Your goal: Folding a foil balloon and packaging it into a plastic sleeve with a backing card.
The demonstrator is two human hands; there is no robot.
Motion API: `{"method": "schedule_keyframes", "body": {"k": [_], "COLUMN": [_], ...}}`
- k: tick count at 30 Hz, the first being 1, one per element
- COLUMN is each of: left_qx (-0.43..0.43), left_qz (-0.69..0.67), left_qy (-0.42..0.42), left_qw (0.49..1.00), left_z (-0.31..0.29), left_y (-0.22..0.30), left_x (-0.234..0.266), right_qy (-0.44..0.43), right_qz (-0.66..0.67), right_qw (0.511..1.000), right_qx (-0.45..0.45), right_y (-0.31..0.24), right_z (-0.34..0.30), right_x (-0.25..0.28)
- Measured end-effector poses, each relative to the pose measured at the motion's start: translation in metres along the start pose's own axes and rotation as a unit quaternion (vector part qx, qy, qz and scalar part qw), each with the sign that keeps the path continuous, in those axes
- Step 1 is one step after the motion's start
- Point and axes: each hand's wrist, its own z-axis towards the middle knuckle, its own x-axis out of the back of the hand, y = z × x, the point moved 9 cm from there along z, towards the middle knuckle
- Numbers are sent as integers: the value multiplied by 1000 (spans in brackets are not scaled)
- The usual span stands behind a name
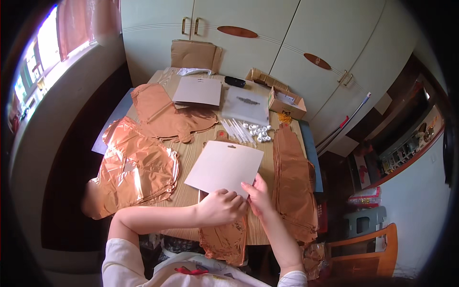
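Observation:
A white card (224, 167) with a small hang hole at its top edge is tilted over the near middle of the table. My right hand (258, 196) grips its lower right corner, thumb on top. My left hand (221, 208) is closed in a fist against the card's lower edge; what its fingers hold is hidden. Beneath the card lies a flat copper-coloured foil balloon (227, 241), its near end hanging over the table's front edge.
More flat copper foil balloons lie left (138, 167) and right (294, 182). Behind are stacked white cards (198, 91), a clear plastic bag (246, 105), white straws (236, 131), white plastic pieces (258, 131) and an open cardboard box (287, 103). A wooden chair (389, 253) stands right.

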Motion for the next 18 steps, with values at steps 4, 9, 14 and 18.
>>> {"method": "schedule_keyframes", "body": {"k": [4,9,14,18], "left_qx": [94,152,152,141], "left_qz": [-78,-152,-226,-221], "left_qy": [1,-119,-124,-107], "left_qw": [993,969,954,959], "left_z": [-25,-89,-105,-105], "left_y": [-42,-90,-95,-91], "left_x": [8,-47,-64,-60], "right_qy": [-10,-12,42,76], "right_qz": [-39,-123,-320,-482], "right_qw": [999,992,936,852], "right_qx": [17,21,142,187], "right_y": [4,40,41,26], "right_z": [-1,9,7,-5], "right_x": [25,51,64,55]}}
